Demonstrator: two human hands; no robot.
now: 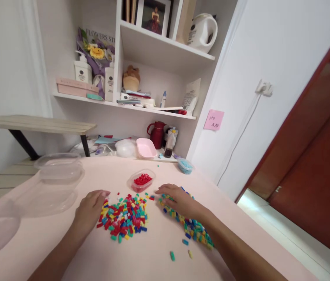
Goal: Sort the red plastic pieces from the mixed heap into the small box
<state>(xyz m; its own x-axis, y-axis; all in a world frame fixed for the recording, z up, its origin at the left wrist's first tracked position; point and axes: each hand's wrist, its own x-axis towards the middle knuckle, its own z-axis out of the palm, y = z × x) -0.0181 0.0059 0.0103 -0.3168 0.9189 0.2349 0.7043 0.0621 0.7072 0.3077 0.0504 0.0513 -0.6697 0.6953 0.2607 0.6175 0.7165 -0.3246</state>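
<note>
My left hand [89, 207] rests at the left edge of a mixed pile of small plastic building bricks [126, 214] in red, green, yellow, blue and white. Its fingers are loosely extended and nothing shows in them. Over a second pile of bricks [196, 228], mostly blue, green and yellow, reaches my right hand [179, 200]. Its fingers are spread, with no brick visible in its grasp, and the forearm covers part of that pile. Behind the mixed pile stands a clear plastic tub [141, 189] with red bricks [143, 179] inside.
Clear containers [61, 166] line the pink table's [103, 257] left side. A tub of light blue pieces [185, 166] sits at the back right. A pink basin [146, 148] and red jug [157, 134] stand behind, under shelves [165, 48]. Loose bricks [172, 256] lie near the front.
</note>
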